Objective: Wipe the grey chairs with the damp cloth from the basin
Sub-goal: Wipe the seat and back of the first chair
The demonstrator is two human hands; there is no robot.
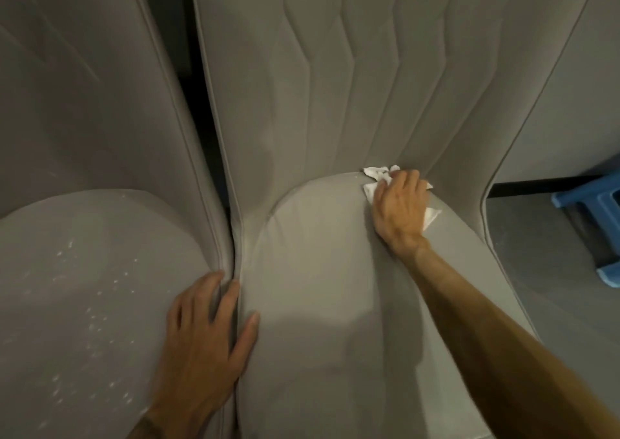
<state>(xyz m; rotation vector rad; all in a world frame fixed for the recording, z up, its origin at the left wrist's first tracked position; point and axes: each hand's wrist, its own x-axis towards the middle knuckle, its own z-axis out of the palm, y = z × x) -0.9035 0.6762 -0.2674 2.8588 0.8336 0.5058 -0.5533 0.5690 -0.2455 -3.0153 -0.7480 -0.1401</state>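
- At the rear of the middle chair's seat cushion [328,270], where it meets the quilted backrest [335,86], the white cloth [375,173] lies crumpled under the right hand [399,203].
- The right hand's fingers [407,178] are curled down over the cloth, pressing it into the seat-to-backrest crease; cloth edges show beyond the hand on both sides.
- The crease runs left to right, so the unwiped seat lies toward the person and to the left of the cloth.
- The left hand [204,331] rests flat, fingers spread, holding nothing, on the seam between the middle chair and the left chair [84,287].
- The left chair's seat carries pale specks and appears not yet wiped.
- The right hand is the nearer one for any stroke along the crease.
- A blue stool [593,210] stands at the right edge; no basin is in view.
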